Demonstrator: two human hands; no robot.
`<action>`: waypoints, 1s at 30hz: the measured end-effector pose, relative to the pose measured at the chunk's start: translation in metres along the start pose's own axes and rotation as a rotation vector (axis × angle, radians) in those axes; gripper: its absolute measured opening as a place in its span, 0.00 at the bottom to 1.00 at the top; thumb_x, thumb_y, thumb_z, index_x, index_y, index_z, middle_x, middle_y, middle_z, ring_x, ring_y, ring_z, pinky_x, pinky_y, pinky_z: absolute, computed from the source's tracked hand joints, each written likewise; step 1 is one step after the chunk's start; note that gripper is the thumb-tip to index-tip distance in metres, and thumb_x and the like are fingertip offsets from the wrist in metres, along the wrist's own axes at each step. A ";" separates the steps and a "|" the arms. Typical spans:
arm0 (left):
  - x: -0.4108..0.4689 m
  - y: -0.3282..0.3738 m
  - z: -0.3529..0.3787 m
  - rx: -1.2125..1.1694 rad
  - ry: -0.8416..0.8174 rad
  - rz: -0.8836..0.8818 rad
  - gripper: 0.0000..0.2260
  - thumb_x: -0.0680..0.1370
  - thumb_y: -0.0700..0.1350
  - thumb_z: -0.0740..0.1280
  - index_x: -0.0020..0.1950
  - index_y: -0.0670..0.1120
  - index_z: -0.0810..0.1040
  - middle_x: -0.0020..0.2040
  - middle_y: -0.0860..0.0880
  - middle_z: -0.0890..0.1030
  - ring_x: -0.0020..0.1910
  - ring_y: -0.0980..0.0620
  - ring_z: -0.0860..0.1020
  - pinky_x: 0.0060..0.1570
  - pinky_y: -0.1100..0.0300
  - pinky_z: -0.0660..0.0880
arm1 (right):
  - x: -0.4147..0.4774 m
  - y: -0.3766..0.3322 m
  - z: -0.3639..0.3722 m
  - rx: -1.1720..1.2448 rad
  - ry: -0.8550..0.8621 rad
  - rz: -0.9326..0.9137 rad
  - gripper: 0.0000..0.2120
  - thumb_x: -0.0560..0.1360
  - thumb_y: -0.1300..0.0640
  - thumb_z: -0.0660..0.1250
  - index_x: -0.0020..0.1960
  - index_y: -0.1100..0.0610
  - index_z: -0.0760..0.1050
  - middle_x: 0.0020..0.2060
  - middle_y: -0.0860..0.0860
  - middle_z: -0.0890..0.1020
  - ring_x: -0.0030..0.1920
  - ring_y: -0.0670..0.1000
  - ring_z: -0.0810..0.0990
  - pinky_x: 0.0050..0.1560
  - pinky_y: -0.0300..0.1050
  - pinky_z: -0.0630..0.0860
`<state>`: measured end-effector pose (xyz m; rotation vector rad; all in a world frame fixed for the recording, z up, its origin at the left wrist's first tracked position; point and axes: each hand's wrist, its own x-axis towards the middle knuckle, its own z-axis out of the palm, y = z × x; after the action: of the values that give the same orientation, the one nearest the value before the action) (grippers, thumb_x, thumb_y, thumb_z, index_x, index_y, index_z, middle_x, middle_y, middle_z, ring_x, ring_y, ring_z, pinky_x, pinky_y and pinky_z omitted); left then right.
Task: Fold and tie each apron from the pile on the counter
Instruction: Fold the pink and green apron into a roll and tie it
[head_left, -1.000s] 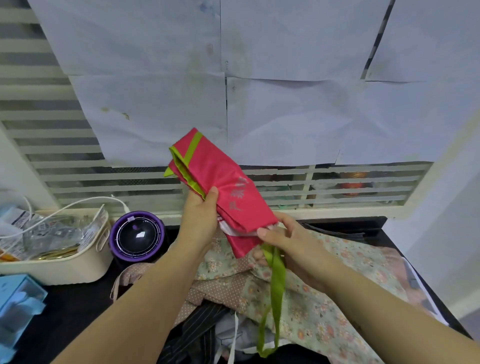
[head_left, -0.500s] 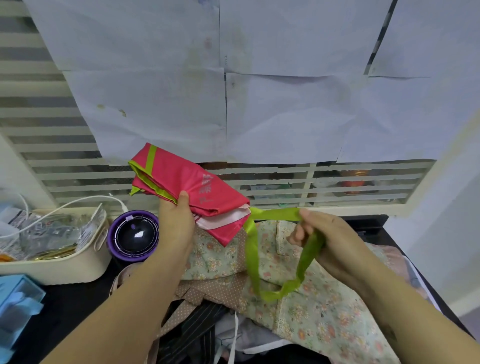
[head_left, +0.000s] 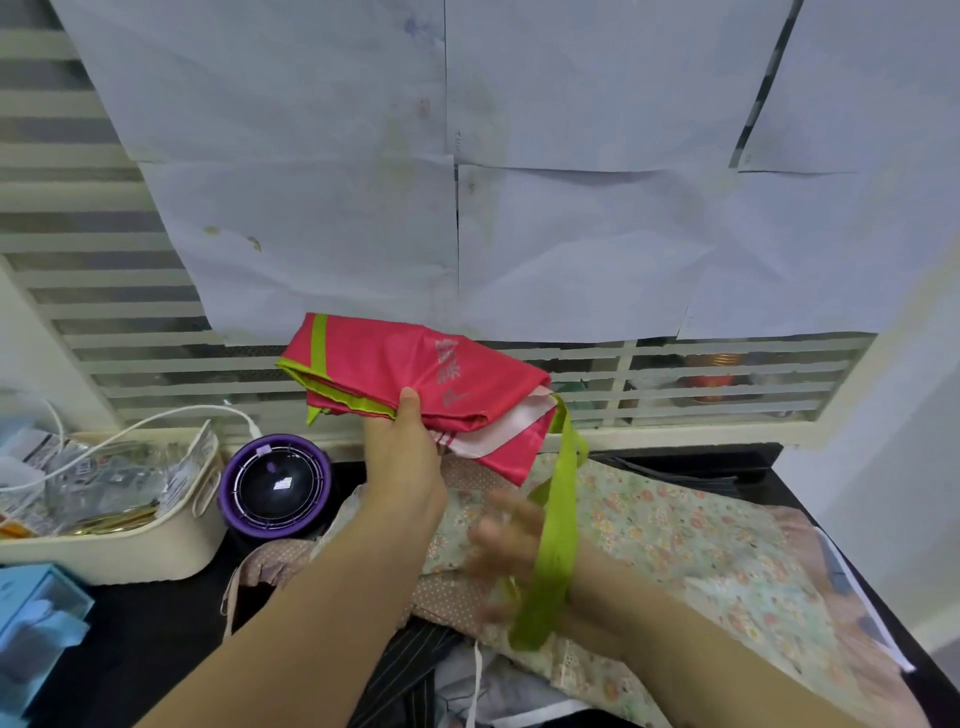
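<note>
1. The left hand (head_left: 402, 457) is closed on a folded pink satin apron with lime-green trim (head_left: 415, 376), thumb on top, holding it lifted above the dark desk (head_left: 130, 639) in front of the slatted window
2. A lime-green ribbon strap (head_left: 558, 519) hangs from the right end of that apron down to the right hand (head_left: 511, 553)
3. The right hand is blurred; the strap crosses over it near the wrist, fingers look spread, and whether it grips the strap cannot be told
4. Below both hands lies the pile: a pale green floral fabric apron (head_left: 691, 535) on top, a pink dotted one (head_left: 447, 592) and a dark striped one (head_left: 410, 670) beneath
5. Left of the pile stand a round purple device with a black face (head_left: 275, 483) and a cream plastic basket of packets (head_left: 135, 551); a light blue box (head_left: 36, 618) sits at the left edge
</note>
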<state>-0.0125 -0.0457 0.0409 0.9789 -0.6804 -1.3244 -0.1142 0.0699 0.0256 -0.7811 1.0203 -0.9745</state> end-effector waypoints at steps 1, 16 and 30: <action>-0.003 -0.001 -0.001 -0.008 -0.013 0.000 0.11 0.83 0.43 0.58 0.63 0.51 0.73 0.60 0.50 0.79 0.58 0.49 0.78 0.64 0.46 0.73 | 0.001 -0.008 0.001 0.037 0.045 -0.076 0.46 0.42 0.42 0.84 0.59 0.47 0.76 0.52 0.52 0.81 0.50 0.52 0.80 0.52 0.60 0.78; -0.041 -0.012 -0.004 -0.009 -0.056 -0.122 0.14 0.81 0.48 0.62 0.67 0.49 0.72 0.60 0.45 0.80 0.56 0.46 0.80 0.58 0.44 0.76 | 0.027 -0.040 -0.006 0.242 0.317 -0.221 0.22 0.62 0.64 0.74 0.55 0.60 0.78 0.46 0.60 0.85 0.40 0.58 0.84 0.43 0.52 0.83; -0.017 0.022 -0.028 -0.352 -0.145 -0.287 0.10 0.82 0.38 0.58 0.60 0.44 0.74 0.51 0.46 0.84 0.48 0.50 0.83 0.44 0.52 0.81 | 0.017 -0.062 -0.049 -0.348 0.371 -0.365 0.25 0.63 0.58 0.79 0.59 0.55 0.77 0.50 0.55 0.85 0.49 0.58 0.84 0.55 0.58 0.79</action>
<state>0.0202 -0.0244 0.0495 0.7156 -0.4024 -1.7132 -0.1741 0.0271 0.0584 -1.1276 1.4239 -1.3055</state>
